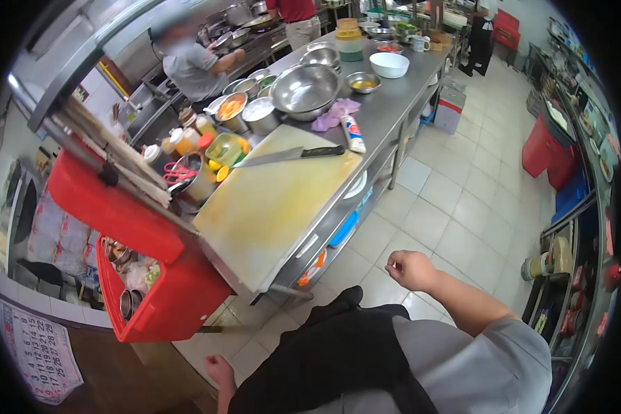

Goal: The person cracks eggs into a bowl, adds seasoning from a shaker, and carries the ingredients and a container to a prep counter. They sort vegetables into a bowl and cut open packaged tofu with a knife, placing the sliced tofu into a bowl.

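My right hand [410, 270] hangs over the tiled floor beside the table, its fingers curled closed with nothing showing in them. Lower down, my left hand [219, 369] is by my black apron, also curled closed and with no object visible. Neither hand touches the table. Nearest in front is a large, yellow-stained cutting board [276, 200] on the steel table. A knife with a black handle [323, 151] lies across its far part. Cut orange citrus pieces [223, 174] sit by the board's left edge, near red-handled scissors [179, 172] in a metal container.
A large steel bowl [305, 90], a purple cloth [335, 114] and a white bowl [389, 65] stand farther along the table. A red cooler [165, 297] with its lid up is at the left. One person [193, 69] works across the table; others are farther back.
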The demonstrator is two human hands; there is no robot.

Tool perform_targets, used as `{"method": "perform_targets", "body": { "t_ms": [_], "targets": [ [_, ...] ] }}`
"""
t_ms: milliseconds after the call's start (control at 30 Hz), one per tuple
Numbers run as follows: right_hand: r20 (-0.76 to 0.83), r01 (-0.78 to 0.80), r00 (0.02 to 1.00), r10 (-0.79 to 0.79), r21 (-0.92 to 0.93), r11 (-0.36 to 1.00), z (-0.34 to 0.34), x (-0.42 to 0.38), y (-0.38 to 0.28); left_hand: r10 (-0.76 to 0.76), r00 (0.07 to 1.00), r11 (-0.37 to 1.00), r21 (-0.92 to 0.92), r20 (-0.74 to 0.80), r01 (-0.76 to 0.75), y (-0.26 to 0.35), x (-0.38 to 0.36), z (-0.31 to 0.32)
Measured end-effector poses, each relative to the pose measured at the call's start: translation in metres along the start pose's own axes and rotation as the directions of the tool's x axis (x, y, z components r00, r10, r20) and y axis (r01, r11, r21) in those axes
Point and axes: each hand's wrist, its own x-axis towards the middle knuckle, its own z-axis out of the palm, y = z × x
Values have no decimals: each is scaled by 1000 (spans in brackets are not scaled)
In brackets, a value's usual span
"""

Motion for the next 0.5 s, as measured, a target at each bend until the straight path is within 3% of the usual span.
{"method": "perform_targets", "body": {
  "t_ms": [67, 133, 167, 233, 333, 500],
  "targets": [
    [-25, 41, 999, -39, 71, 997, -23, 16, 11, 23, 1000, 999, -43, -12, -24, 79, 21, -5],
    [-73, 132, 990, -122, 153, 979, -37, 43, 15, 177, 981, 886, -422, -80, -194, 111, 48, 15],
    [-64, 139, 989, -131, 140, 980, -42, 59, 11, 166, 985, 869, -465, -48, -169, 137, 54, 17],
    [-52, 149, 988, -144, 119, 982, -49, 93, -5, 155, 988, 829, -547, 20, -119, 199, 58, 16],
    [-108, 360, 931, -348, 118, 925, -50, 133, -35, 310, 951, 847, -448, -21, -286, 283, 49, 9],
    [22, 489, 872, -489, -7, 872, -54, 176, -48, 302, 950, 722, -633, -75, -279, 336, 63, 39]
  ]
}}
